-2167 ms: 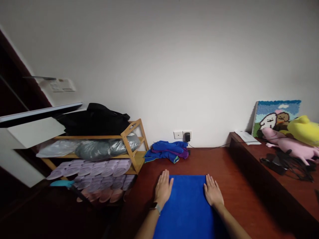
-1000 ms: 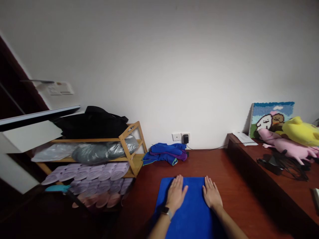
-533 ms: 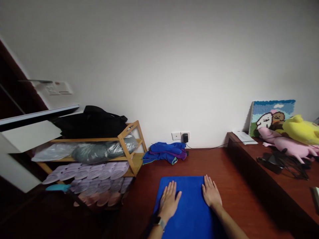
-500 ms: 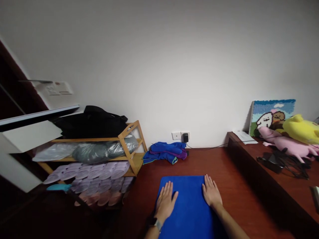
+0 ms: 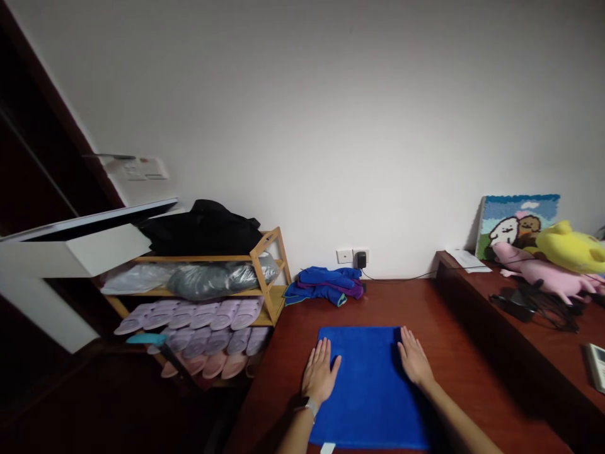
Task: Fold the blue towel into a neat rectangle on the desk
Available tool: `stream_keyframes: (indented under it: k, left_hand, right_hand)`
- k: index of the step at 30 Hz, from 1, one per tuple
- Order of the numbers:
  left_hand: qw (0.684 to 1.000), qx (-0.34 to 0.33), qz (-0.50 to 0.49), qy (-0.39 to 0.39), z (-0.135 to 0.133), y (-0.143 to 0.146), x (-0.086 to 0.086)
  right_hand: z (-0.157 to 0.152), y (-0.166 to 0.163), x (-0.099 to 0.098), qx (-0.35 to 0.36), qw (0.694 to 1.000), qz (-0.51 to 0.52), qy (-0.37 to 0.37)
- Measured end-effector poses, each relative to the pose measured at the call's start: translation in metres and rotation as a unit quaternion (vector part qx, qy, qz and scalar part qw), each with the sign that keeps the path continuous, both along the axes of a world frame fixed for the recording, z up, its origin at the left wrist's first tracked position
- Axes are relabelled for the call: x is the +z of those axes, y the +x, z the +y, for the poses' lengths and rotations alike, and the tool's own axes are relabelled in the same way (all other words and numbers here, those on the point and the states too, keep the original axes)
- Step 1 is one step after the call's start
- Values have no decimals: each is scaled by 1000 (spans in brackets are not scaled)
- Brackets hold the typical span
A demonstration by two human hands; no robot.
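A blue cloth [image 5: 368, 391] lies flat and spread on the reddish-brown table, with a small white tag [image 5: 328, 448] at its near left corner. My left hand [image 5: 320, 377], with a watch at the wrist, rests flat on the cloth's left edge, thumb apart from the fingers. At the upper right edge lies my right hand [image 5: 416, 360], palm down and fingers stretched out. Neither hand grips anything. Toward the wall, a crumpled heap of blue and purple cloths [image 5: 326, 285] sits at the table's back left.
Left of the table stands a wooden rack [image 5: 271, 277] with slippers [image 5: 220, 315], plastic-wrapped bundles and a black bag [image 5: 203, 230]. A raised ledge [image 5: 515, 353] on the right carries plush toys [image 5: 539, 277], a picture, papers and tangled cables. A black plug [image 5: 361, 259] sits in the wall socket.
The view has shifted, bringing the cloth's near edge and white tag into sight. Both hands stay flat at the cloth's side edges.
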State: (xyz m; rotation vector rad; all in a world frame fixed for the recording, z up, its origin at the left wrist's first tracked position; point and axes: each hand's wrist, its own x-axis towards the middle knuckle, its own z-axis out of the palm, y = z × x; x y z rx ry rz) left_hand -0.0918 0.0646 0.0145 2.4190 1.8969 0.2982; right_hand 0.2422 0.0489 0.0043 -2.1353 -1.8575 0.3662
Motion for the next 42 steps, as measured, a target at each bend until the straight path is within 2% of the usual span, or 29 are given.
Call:
stream_keyframes:
  k: [2, 6, 11, 14, 16, 19, 21, 24, 25, 27, 33, 35, 38, 42]
  left_hand:
    - [1000, 0, -1, 6, 1, 0, -3]
    - [1000, 3, -3, 11, 3, 2, -5]
    - [1000, 3, 16, -4, 5, -2, -2]
    - [1000, -4, 24, 1, 4, 8, 5]
    - [999, -30, 17, 17, 0, 33, 10]
    - [993, -114, -5, 25, -17, 93, 13]
    - [983, -180, -28, 15, -29, 134, 9]
    - [978, -202, -58, -4, -40, 167, -4]
    - [979, -194, -61, -9, -41, 166, -7]
    - [984, -169, -53, -17, -39, 145, -12]
    - [1000, -17, 3, -25, -28, 17, -7]
    - [1000, 9, 8, -16, -31, -11, -6]
    - [1000, 17, 3, -5, -37, -25, -6]
    - [1000, 16, -5, -1, -39, -19, -6]
  right_hand:
    - [-19, 0, -5, 9, 1000, -1, 15]
    - [-48, -8, -11, 20, 1000, -18, -13]
    - [-54, -17, -3, 19, 999, -35, -30]
    - [-53, -18, 1, 17, 999, -24, -30]
    - [-53, -18, 3, 17, 999, -22, -29]
    - [-54, -18, 3, 20, 999, -32, -36]
    - [-54, -16, 1, 28, 998, -39, -41]
    - [-54, -15, -2, 40, 998, -41, -35]
    - [-53, -14, -3, 40, 998, -39, -30]
    - [-53, -15, -5, 32, 999, -34, -22]
    - [-53, -16, -11, 17, 999, -33, -17]
    - [-53, -16, -10, 16, 999, -34, -18]
    - [-53, -18, -3, 16, 999, -45, -27]
    - [-62, -21, 4, 8, 998, -57, -33]
